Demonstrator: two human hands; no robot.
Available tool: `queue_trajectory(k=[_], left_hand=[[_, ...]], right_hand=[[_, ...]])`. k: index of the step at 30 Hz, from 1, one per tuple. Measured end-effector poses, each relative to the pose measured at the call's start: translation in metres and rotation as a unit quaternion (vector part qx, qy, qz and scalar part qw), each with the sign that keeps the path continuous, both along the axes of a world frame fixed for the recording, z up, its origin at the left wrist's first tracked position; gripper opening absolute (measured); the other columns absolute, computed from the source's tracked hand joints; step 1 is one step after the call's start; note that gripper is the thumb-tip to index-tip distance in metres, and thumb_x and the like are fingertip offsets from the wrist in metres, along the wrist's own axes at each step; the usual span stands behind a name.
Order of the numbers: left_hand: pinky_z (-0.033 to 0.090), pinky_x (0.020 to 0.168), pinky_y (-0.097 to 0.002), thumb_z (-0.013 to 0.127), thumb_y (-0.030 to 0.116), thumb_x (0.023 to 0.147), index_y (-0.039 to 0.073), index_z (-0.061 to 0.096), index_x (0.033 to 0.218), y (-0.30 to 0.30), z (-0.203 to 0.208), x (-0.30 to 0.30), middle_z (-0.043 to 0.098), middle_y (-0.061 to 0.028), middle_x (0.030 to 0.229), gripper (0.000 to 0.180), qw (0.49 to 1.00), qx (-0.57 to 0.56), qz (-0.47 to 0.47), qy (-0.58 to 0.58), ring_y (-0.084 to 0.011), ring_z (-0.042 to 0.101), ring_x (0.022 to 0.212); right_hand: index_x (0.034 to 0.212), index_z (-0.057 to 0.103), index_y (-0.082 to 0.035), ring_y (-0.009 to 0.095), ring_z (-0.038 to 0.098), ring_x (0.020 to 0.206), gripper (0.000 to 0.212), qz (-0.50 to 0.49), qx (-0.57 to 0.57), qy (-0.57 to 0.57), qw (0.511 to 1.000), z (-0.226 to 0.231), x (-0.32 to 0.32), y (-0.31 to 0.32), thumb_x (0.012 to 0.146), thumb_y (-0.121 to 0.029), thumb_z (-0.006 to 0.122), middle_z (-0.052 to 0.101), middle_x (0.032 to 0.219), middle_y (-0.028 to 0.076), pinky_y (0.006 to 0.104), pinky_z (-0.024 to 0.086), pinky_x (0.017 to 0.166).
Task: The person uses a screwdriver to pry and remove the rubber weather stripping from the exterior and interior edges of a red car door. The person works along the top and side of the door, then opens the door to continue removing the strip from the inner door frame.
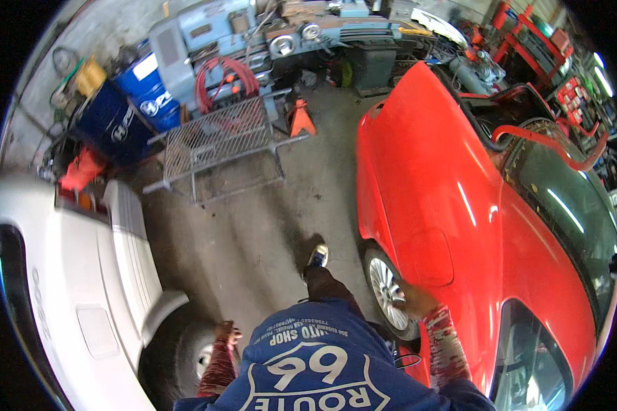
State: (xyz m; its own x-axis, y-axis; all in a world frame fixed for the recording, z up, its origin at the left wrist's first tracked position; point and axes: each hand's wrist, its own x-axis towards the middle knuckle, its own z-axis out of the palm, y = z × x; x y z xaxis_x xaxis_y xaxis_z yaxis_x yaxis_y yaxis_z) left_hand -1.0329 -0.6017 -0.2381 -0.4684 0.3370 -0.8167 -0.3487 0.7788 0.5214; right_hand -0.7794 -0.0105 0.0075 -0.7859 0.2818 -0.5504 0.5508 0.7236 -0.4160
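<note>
My left hand point(227, 333) hangs low at my left side, beside the rear wheel point(185, 356) of a white vehicle point(82, 274). Its fingers are curled in, with nothing visible in them. On the other side my right hand point(418, 301) is held out in front of the silver wheel point(385, 288) of a red car point(445, 205). Motion smears its fingers, so its grip does not show. Whether it touches the car I cannot tell. One shoe point(318, 255) of mine is forward on the concrete floor point(253, 240).
Ahead lies a metal mesh frame point(219, 140) near an orange jack stand point(301, 118). Behind it are a blue-grey lathe point(281, 44), a coiled red hose point(230, 79) and blue drums point(147, 92). The red car's raised trunk lid point(531, 137) stands at right.
</note>
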Motion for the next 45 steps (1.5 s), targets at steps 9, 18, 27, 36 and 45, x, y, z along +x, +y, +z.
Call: queue_trajectory(k=[9,18,27,36,45], left_hand=[[0.057,0.087,-0.0397,0.066,0.035,0.090,0.018,0.071,0.115,0.276,-0.040,-0.257,0.074,-0.0060,0.109,0.030,0.986,-0.009,-0.005,-0.164,-0.0274,0.071,0.102],[0.051,0.085,-0.0472,0.067,0.040,0.093,0.018,0.063,0.112,0.485,-0.049,-0.484,0.072,-0.0021,0.119,0.030,0.962,-0.179,-0.163,-0.124,-0.0201,0.068,0.106],[0.054,0.082,-0.0431,0.066,0.031,0.092,0.010,0.066,0.111,0.738,-0.012,-0.619,0.071,-0.0060,0.098,0.029,0.889,-0.064,-0.453,-0.017,-0.0233,0.068,0.095],[0.059,0.070,-0.0398,0.066,0.032,0.096,-0.001,0.071,0.109,0.871,0.008,-0.611,0.072,-0.0149,0.087,0.035,0.921,0.093,-0.378,0.022,-0.0267,0.071,0.074],[0.052,0.090,-0.0491,0.053,0.041,0.100,0.000,0.070,0.104,1.065,-0.020,-0.676,0.071,-0.0257,0.101,0.045,0.812,0.008,-0.570,0.125,-0.0435,0.068,0.098]], right_hand=[[0.126,0.067,0.002,0.032,0.073,0.100,0.041,-0.099,0.113,0.379,0.913,0.151,-0.242,0.192,0.091,-0.019,0.075,0.073,0.113,0.022,0.0418,0.057,0.089],[0.107,0.073,0.002,0.014,0.068,0.083,0.020,-0.474,0.234,0.486,0.696,0.135,-0.332,0.414,0.094,-0.013,0.072,0.076,0.095,0.011,0.0294,0.054,0.078],[0.100,0.076,-0.001,0.019,0.071,0.080,0.021,-0.640,0.332,0.322,0.614,0.105,-0.293,0.495,0.091,-0.020,0.075,0.077,0.091,0.013,0.0329,0.055,0.078],[0.101,0.076,0.000,0.019,0.069,0.077,0.022,-0.702,0.304,0.305,0.567,0.086,-0.300,0.494,0.092,-0.020,0.074,0.076,0.088,0.014,0.0328,0.054,0.076],[0.104,0.073,0.000,0.021,0.069,0.082,0.020,-0.702,0.404,0.190,0.555,0.101,-0.324,0.494,0.093,-0.015,0.073,0.073,0.092,0.014,0.0337,0.054,0.078]])
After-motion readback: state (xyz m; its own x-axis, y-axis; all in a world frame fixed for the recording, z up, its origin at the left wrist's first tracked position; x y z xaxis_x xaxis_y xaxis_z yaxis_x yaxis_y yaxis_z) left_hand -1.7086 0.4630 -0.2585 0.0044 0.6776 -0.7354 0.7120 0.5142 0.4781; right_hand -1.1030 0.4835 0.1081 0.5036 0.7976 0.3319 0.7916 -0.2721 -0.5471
